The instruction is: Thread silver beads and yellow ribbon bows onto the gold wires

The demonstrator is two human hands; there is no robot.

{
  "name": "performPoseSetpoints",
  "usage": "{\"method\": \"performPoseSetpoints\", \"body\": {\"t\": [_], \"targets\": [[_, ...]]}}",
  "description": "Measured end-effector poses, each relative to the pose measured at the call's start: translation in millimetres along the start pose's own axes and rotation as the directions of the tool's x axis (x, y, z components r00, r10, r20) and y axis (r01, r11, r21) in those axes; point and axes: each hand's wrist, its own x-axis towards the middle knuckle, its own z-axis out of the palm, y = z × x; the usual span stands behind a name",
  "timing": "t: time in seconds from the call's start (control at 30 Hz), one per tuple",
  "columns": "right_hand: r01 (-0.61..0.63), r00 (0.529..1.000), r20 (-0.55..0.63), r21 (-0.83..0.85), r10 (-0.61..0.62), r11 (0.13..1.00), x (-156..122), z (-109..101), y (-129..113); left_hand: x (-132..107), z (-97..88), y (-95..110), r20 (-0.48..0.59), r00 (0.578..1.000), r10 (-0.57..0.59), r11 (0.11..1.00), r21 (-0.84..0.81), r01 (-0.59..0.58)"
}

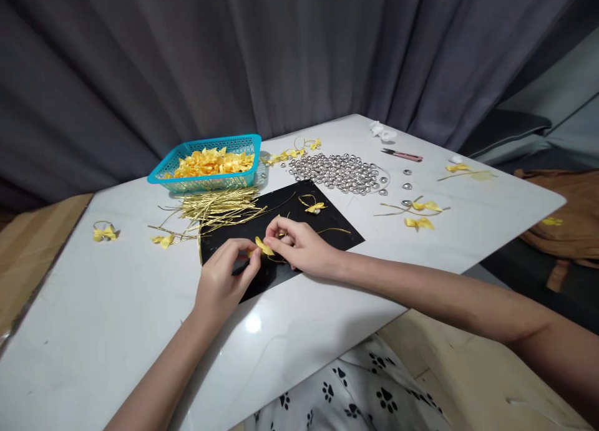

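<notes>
By left hand [227, 269] and right hand [302, 247], a yellow bow [264, 246] is pinched, seemingly for steadiness, behind the table's front edge [334, 348].

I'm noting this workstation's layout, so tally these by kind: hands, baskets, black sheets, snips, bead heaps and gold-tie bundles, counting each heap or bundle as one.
Hands: 2, left hand and right hand
Blue basket: 1
Black sheet: 1
Pink-handled snips: 1
Silver bead heap: 1
Gold-tie bundle: 1
Total: 7
</notes>
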Motion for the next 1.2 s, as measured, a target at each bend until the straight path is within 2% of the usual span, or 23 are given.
{"method": "performPoseSetpoints", "body": {"t": [0.13, 0.23, 0.33, 0.43, 0.5, 0.63, 0.73, 0.8, 0.87, 0.93, 0.97, 1.0, 1.07, 1.2], "targets": [[0.058, 0.998, -0.013, -0.045, -0.059, 0.997, -2.7, -1.1, -0.3, 0.8, -0.2, 0.3, -0.052, 0.998, -0.028, 0.999, 0.022, 0.029], [0.152, 0.982, -0.091, -0.123, -0.164, 0.981, -3.7, -1.2, -1.3, 0.8, -0.2, 1.9, -0.078, 0.995, -0.056, 0.998, 0.028, 0.058], [0.219, 0.968, -0.088, -0.152, -0.234, 0.964, -3.3, -0.5, -0.3, 0.4, 0.1, 5.1, -0.028, 0.979, -0.2, 0.975, -0.102, 0.197], [0.14, 0.989, -0.027, -0.069, -0.143, 0.988, -1.8, 0.0, 2.6, 1.9, 1.2, 8.1, 0.035, 0.901, -0.433, 0.848, -0.324, 0.42], [0.108, 0.994, -0.015, -0.021, -0.108, 0.994, -0.5, 0.1, 4.3, 4.3, 2.1, 9.4, 0.072, 0.841, -0.537, 0.739, -0.44, 0.51], [0.125, 0.99, -0.055, -0.083, -0.13, 0.989, 1.3, 0.5, 4.7, 9.2, 2.3, 11.1, 0.162, 0.758, -0.632, 0.573, -0.562, 0.597], [0.212, 0.968, -0.105, -0.139, -0.228, 0.967, 1.7, 0.1, 5.1, 10.8, 2.1, 12.1, 0.235, 0.703, -0.671, 0.465, -0.605, 0.646], [0.313, 0.929, -0.134, -0.21, -0.345, 0.926, 0.9, -1.3, 6.5, 11.1, 2.4, 12.4, 0.276, 0.662, -0.697, 0.387, -0.632, 0.671], [0.447, 0.854, -0.12, -0.331, -0.507, 0.831, -1.1, -3.1, 8.4, 11.2, 2.6, 12.5, 0.305, 0.613, -0.729, 0.302, -0.66, 0.688], [0.555, 0.773, -0.027, -0.457, -0.634, 0.695, -3.6, -4.7, 9.8, 11.6, 2.5, 12.8, 0.315, 0.564, -0.763, 0.225, -0.689, 0.689], [0.581, 0.751, 0.028, -0.504, -0.66, 0.639, -4.6, -5.2, 10.3, 11.9, 2.3, 13.1, 0.319, 0.544, -0.776, 0.191, -0.703, 0.685], [0.587, 0.746, 0.069, -0.537, -0.662, 0.606, -5.3, -5.4, 10.7, 12.3, 2.0, 13.5, 0.325, 0.528, -0.785, 0.16, -0.717, 0.678], [0.571, 0.759, 0.086, -0.565, -0.645, 0.596, -5.2, -5.3, 11.4, 13.0, 1.4, 14.4, 0.344, 0.513, -0.787, 0.117, -0.733, 0.67], [0.564, 0.755, 0.001, -0.51, -0.656, 0.649, -1.0, -5.5, 13.2, 13.1, 0.9, 15.7, 0.369, 0.517, -0.773, 0.115, -0.719, 0.685]]}}
